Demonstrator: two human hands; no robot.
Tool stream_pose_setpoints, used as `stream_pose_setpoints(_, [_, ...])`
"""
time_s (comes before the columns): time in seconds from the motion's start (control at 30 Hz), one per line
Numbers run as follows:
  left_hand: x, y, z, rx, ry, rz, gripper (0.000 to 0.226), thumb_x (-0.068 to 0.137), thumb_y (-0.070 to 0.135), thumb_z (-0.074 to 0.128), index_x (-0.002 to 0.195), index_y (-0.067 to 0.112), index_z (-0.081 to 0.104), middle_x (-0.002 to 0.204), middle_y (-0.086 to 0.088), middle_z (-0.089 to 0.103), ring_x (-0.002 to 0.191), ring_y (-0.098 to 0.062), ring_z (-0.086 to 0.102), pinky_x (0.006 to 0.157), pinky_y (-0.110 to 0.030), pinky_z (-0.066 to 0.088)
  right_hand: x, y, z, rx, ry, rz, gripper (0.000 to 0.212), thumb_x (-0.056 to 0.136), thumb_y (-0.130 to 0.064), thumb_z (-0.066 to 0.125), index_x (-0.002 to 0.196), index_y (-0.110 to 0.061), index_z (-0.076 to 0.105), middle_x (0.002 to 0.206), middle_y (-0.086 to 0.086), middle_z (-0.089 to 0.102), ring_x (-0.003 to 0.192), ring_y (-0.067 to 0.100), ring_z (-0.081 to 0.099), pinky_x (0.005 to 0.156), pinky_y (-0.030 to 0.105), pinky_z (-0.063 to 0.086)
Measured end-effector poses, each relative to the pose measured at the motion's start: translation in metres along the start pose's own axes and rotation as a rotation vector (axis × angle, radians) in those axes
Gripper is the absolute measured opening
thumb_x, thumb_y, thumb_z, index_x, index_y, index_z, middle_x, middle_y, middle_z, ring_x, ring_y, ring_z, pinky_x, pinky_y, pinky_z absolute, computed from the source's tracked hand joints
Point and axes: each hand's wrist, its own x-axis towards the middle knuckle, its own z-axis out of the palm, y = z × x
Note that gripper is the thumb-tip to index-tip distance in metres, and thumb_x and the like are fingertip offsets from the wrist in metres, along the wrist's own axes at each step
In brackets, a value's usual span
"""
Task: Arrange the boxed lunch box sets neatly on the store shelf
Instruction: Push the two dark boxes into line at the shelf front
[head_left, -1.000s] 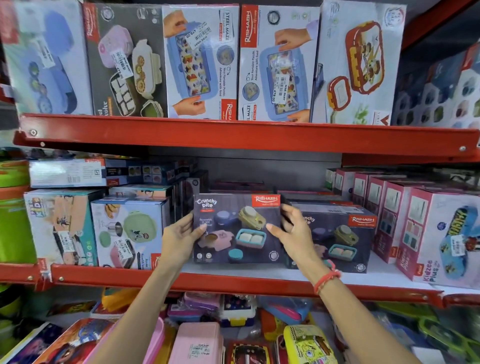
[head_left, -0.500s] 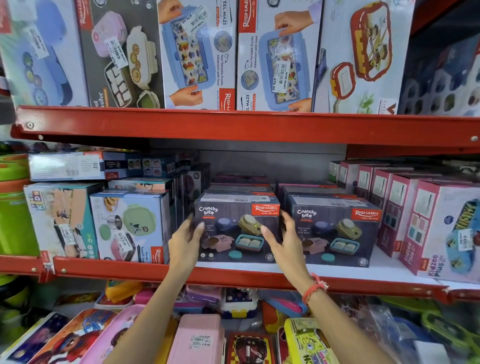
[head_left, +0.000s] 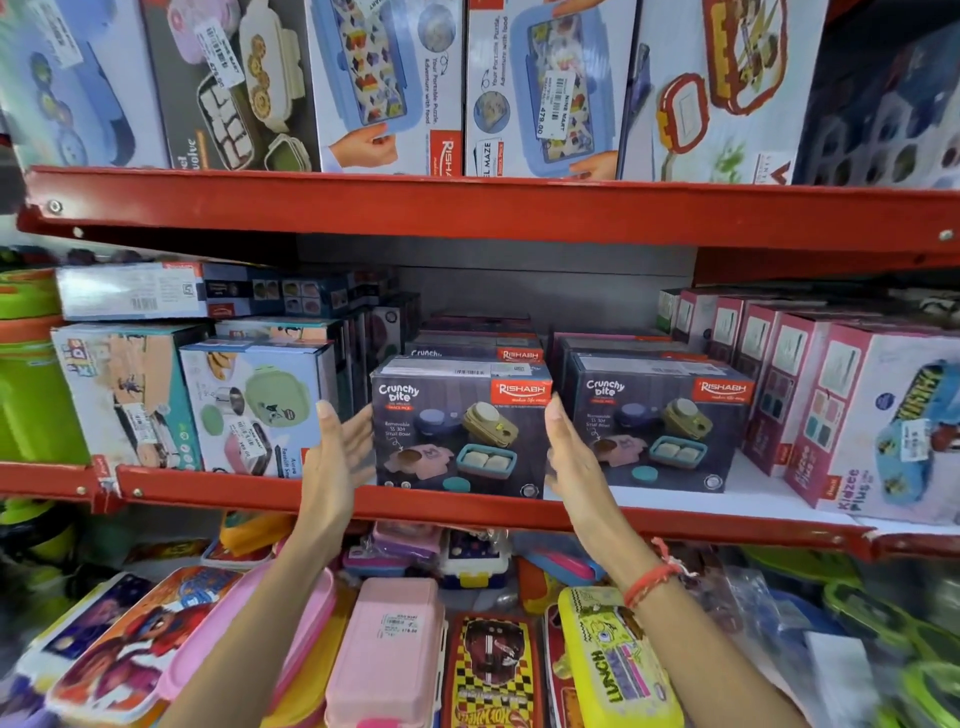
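Note:
A dark "Crunchy Bite" lunch box set (head_left: 457, 426) stands upright at the front of the red middle shelf (head_left: 467, 508), with several identical boxes stacked behind it. A second Crunchy Bite box (head_left: 660, 421) stands just to its right, front faces roughly level. My left hand (head_left: 337, 452) is flat and open at the first box's left side. My right hand (head_left: 571, 457), with a red thread on the wrist, is flat and open at its right side, in the gap between the two boxes. Neither hand grips the box.
A white box showing a green lunch box (head_left: 254, 410) stands left of my left hand. Pink Kidzee Plus boxes (head_left: 883, 421) fill the right. The upper shelf (head_left: 467, 208) carries large boxes. Loose lunch boxes (head_left: 395, 639) lie below. Green containers (head_left: 26, 389) stand at far left.
The Crunchy Bite box went from tilted in my hands to standing on the shelf beside its twin. My fingers have come off its sides and spread open.

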Motion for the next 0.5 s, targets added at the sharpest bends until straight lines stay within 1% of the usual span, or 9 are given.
stream_pose_setpoints(0.07, [-0.004, 0.001, 0.001, -0.021, 0.023, -0.006, 0.077, 0.091, 0.065, 0.012, 0.137, 0.018, 0.052, 0.141, -0.009, 0.054, 0.123, -0.019, 0.054, 0.097, -0.036, 0.045, -0.006, -0.002, 0.001, 0.008, -0.003, -0.01, 0.107, 0.055, -0.098, 0.031, 0.148, -0.049, 0.015, 0.158, -0.016, 0.021, 0.146, 0.017, 0.021, 0.119, 0.052, 0.02])
stream_pose_setpoints(0.13, [-0.008, 0.001, 0.003, -0.039, 0.049, -0.012, 0.076, 0.091, 0.065, 0.013, 0.136, 0.018, 0.053, 0.14, -0.008, 0.055, 0.121, -0.017, 0.055, 0.093, -0.032, 0.045, -0.009, -0.004, 0.001, 0.006, 0.001, -0.019, 0.099, 0.061, -0.094, 0.031, 0.148, -0.048, 0.015, 0.158, -0.016, 0.022, 0.147, 0.017, 0.02, 0.119, 0.053, 0.019])
stream_pose_setpoints(0.23, [-0.013, -0.001, 0.01, -0.049, 0.104, -0.012, 0.072, 0.093, 0.062, 0.017, 0.137, 0.018, 0.052, 0.142, -0.009, 0.054, 0.129, -0.025, 0.052, 0.102, -0.038, 0.043, -0.012, -0.004, 0.0, -0.023, -0.006, -0.015, 0.084, 0.073, -0.083, 0.029, 0.148, -0.049, 0.012, 0.159, -0.016, 0.021, 0.147, 0.017, 0.018, 0.118, 0.055, 0.018])
stream_pose_setpoints(0.33, [-0.016, -0.001, 0.014, -0.049, 0.137, -0.001, 0.07, 0.093, 0.061, 0.019, 0.137, 0.018, 0.052, 0.142, -0.01, 0.055, 0.13, -0.025, 0.051, 0.108, -0.041, 0.04, -0.012, -0.001, -0.004, -0.072, -0.022, -0.003, 0.079, 0.079, -0.079, 0.028, 0.149, -0.048, 0.012, 0.16, -0.015, 0.019, 0.147, 0.015, 0.017, 0.116, 0.047, 0.016])
stream_pose_setpoints(0.4, [-0.018, 0.001, 0.016, -0.044, 0.131, 0.007, 0.073, 0.091, 0.063, 0.02, 0.139, 0.017, 0.05, 0.143, -0.009, 0.053, 0.132, -0.024, 0.05, 0.111, -0.044, 0.037, -0.011, 0.002, -0.008, -0.077, -0.032, -0.002, 0.076, 0.083, -0.077, 0.029, 0.15, -0.045, 0.014, 0.16, -0.015, 0.02, 0.147, 0.013, 0.018, 0.116, 0.041, 0.017])
stream_pose_setpoints(0.47, [-0.02, 0.002, 0.02, -0.029, 0.141, 0.002, 0.074, 0.091, 0.064, 0.021, 0.14, 0.017, 0.049, 0.145, -0.008, 0.052, 0.132, -0.023, 0.049, 0.113, -0.045, 0.035, -0.01, 0.004, -0.013, -0.074, -0.036, -0.004, 0.075, 0.084, -0.075, 0.03, 0.151, -0.042, 0.016, 0.16, -0.015, 0.02, 0.147, 0.013, 0.019, 0.118, 0.042, 0.018])
stream_pose_setpoints(0.5, [-0.02, 0.001, 0.022, -0.002, 0.171, 0.0, 0.071, 0.093, 0.062, 0.022, 0.14, 0.017, 0.048, 0.145, -0.007, 0.051, 0.131, -0.022, 0.049, 0.112, -0.043, 0.036, -0.01, 0.005, -0.015, -0.073, -0.032, -0.006, 0.075, 0.084, -0.075, 0.031, 0.15, -0.041, 0.017, 0.159, -0.015, 0.021, 0.146, 0.013, 0.02, 0.119, 0.045, 0.019])
